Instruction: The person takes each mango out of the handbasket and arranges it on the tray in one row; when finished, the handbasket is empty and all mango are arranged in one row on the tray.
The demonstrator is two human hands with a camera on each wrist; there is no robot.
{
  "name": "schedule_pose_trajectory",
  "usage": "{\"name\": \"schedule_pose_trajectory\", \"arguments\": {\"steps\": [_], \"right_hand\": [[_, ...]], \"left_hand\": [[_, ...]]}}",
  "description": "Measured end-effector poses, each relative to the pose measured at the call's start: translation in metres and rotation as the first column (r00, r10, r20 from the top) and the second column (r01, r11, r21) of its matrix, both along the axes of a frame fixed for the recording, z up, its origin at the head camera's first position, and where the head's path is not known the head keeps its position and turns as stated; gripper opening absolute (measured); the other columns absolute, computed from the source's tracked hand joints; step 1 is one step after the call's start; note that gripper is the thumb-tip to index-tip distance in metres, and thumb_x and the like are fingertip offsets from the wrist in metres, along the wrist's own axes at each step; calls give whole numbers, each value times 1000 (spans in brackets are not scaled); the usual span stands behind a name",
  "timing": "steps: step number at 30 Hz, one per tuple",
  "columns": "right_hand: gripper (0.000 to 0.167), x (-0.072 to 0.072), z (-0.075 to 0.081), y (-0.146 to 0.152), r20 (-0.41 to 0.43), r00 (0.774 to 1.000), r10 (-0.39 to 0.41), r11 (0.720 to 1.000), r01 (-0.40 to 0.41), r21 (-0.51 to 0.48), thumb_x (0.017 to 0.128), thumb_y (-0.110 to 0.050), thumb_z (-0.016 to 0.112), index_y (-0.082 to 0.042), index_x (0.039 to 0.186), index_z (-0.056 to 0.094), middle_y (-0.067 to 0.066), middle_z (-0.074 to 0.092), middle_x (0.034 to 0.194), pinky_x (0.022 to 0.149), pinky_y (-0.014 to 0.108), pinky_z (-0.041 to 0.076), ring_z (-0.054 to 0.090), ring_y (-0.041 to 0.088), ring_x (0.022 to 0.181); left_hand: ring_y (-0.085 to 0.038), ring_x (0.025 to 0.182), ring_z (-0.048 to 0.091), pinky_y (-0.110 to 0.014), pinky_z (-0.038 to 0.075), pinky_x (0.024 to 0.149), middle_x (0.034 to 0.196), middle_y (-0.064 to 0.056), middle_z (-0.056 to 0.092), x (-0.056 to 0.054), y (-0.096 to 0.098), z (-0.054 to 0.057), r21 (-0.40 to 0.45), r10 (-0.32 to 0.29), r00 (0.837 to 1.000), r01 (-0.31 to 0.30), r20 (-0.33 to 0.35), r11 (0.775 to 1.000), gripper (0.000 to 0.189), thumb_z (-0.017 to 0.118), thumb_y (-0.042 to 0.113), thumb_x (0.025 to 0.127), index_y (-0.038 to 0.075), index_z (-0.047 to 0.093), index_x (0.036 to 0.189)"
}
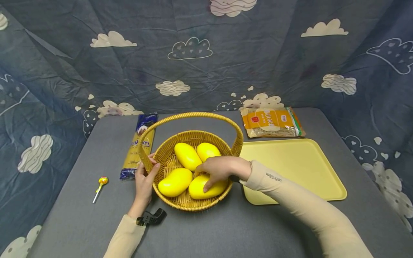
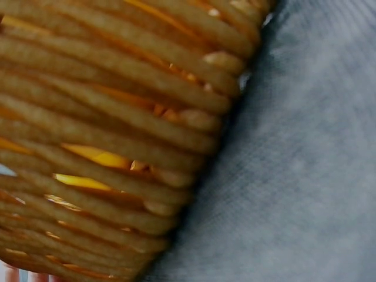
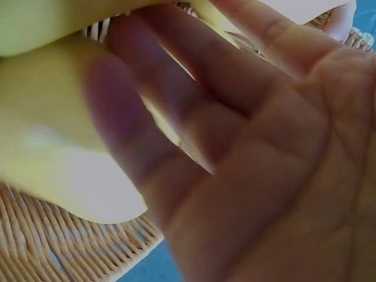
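Note:
A round wicker basket point(image 1: 193, 207) with a tall arched handle holds several yellow mangoes. At its left side, by the foot of the handle, my left hand point(image 1: 144, 182) grips the rim. The left wrist view is filled by the woven basket wall point(image 2: 106, 117), with fingertips at the lower left corner. Inside the basket my right hand point(image 1: 221, 169) holds the near right mango point(image 1: 200, 190), thumb on its near side and fingers in the gap behind it. In the right wrist view, the right hand's fingers point(image 3: 170, 100) reach along a mango point(image 3: 53, 129).
Left of the basket lie a pasta packet point(image 1: 133, 154) and a lollipop point(image 1: 102, 181). A yellow tray point(image 1: 297, 165) lies to the right, under the right forearm in view. Behind it is an orange food packet point(image 1: 271, 122). A patterned cloth hangs behind the grey table.

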State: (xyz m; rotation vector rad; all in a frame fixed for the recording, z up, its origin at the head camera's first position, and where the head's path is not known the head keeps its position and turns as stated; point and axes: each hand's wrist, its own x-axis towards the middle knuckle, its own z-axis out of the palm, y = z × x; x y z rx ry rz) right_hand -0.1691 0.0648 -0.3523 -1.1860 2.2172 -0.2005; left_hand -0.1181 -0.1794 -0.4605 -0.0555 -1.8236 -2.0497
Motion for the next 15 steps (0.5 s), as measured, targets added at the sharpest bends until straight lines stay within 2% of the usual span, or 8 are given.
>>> {"name": "schedule_pose_trajectory", "arguments": {"steps": [3,10,15], "right_hand": [[48,1,0,-1,54,998,-15,1000,13,24,83,-32,73,-14,125,57,1,61,115,91,29,40,54,15,101],[50,0,-1,-1,84,996,-7,998,2,57,85,-31,71,-18,130,52,2,58,117,93,30,39,53,16,104],[49,0,-1,-1,84,996,14,998,-19,66,85,-31,71,-22,129,50,2,57,113,93,30,39,52,15,101]], "left_hand": [[-22,120,45,-26,36,97,127,-17,52,0,0,0,8,0,1000,0,-6,1000,14,59,-4,89,-9,49,96],[-22,120,45,-26,37,96,128,-18,51,0,0,0,-2,1,1000,-1,2,1000,15,59,-2,89,-10,49,97],[-22,120,44,-25,37,95,129,-19,50,1,0,0,-8,-1,1000,1,8,1000,15,59,-1,89,-9,49,97]]}}
